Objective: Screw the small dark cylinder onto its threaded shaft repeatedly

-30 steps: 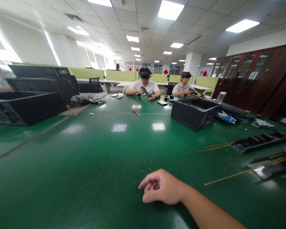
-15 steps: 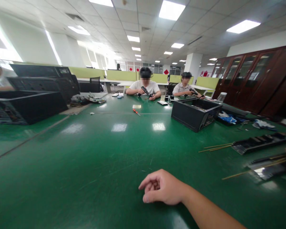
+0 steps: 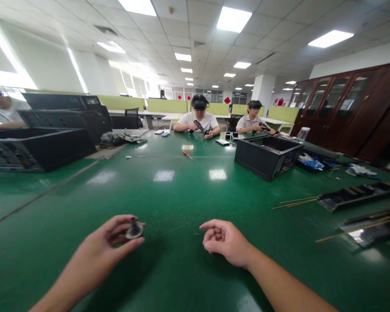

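In the head view, the left hand (image 3: 112, 245) has hold of a small grey part (image 3: 134, 232), a round disc with a short, dark stem. The stem points up from the disc, so the part's long axis stands close to upright, running across the line of the fingers, while the disc's flat face lies roughly level. The part sits at the far end of the grip, out by the fingertips and well clear of the palm, with the fingers curled on its far side and the thumb stretched along its near side. That grip is only partly closed, the gap being about as wide as the disc; whether the thumb tip presses on the rim, I cannot tell. Well apart to the grip's right, the right hand (image 3: 229, 243) is loosely curled, thumb and forefinger apart, with nothing visible in it. Beyond both hands, an orange screwdriver (image 3: 186, 154) lies on the green table (image 3: 169, 197).
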`<state>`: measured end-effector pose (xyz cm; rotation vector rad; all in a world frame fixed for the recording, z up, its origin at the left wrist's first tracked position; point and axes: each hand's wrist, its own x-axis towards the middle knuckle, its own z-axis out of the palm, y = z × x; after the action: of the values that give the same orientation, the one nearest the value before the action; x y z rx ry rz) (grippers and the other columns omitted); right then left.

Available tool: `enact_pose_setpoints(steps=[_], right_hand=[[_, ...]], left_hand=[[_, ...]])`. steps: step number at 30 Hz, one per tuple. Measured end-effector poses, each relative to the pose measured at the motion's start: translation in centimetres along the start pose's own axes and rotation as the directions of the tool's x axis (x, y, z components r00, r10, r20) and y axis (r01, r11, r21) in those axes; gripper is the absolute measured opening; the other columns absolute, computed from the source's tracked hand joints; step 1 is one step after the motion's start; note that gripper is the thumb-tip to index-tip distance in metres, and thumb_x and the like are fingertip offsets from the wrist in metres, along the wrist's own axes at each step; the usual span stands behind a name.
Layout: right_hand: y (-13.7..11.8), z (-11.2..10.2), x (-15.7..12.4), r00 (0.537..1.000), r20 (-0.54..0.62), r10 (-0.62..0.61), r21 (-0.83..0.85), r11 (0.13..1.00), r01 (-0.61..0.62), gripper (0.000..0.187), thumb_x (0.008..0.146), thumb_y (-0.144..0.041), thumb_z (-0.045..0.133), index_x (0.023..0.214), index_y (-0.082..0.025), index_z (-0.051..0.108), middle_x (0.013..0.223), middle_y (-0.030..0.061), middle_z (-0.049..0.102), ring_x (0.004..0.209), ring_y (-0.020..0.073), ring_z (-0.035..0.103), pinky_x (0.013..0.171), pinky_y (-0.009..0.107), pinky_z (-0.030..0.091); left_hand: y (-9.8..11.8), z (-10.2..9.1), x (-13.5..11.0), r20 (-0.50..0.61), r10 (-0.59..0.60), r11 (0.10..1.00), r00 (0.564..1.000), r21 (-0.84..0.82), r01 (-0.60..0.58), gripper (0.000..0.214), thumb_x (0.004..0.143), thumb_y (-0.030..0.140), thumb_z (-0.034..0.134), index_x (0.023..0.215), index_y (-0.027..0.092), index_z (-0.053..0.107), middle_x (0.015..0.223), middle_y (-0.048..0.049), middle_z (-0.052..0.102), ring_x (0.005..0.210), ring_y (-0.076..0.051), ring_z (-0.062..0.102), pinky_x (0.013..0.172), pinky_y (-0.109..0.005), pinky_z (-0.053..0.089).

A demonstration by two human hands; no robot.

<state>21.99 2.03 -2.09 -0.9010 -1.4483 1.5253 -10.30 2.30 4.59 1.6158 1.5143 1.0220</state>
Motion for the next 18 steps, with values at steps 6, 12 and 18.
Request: enact_pose_setpoints(steps=[6,12,18], right_hand=[[0.7,-0.6,0.3,0.986,-0.144,-0.09,-0.022,0.996,0.088,0.048,0.067,-0.01,0.061,0.113,-0.02,0.051,0.094,-0.0001,0.062,0.063,0.0094,0.056,0.064,0.025,0.045],[0.6,0.0,-0.1,0.983,-0.157,-0.099,-0.136,0.988,0.078,0.05,0.069,-0.006,0.06,0.115,-0.023,0.049,0.1,-0.0004,0.059,0.069,0.0099,0.055,0.065,0.024,0.044],[0.4,0.3,-0.6,0.981,-0.154,-0.116,-0.262,0.962,0.073,0.046,0.072,-0.004,0.06,0.112,-0.023,0.05,0.101,0.0001,0.062,0.075,0.012,0.058,0.07,0.025,0.045]], left_hand=[[4.2,11.3,1.0,0.365,0.137,0.987,0.921,-0.133,-0.095,0.036,0.074,0.04,0.077,0.099,0.017,0.067,0.093,-0.0054,0.072,0.084,-0.021,0.065,0.077,-0.031,0.05],[2.9,12.9,1.1,0.428,0.164,0.986,0.888,-0.078,-0.145,0.032,0.079,0.04,0.069,0.105,0.021,0.071,0.096,-0.0029,0.073,0.087,-0.022,0.063,0.079,-0.03,0.046],[2.3,12.9,0.9,0.415,0.164,0.986,0.895,-0.109,-0.13,0.038,0.074,0.031,0.073,0.111,0.023,0.069,0.102,-0.0027,0.072,0.095,-0.023,0.065,0.087,-0.032,0.047]])
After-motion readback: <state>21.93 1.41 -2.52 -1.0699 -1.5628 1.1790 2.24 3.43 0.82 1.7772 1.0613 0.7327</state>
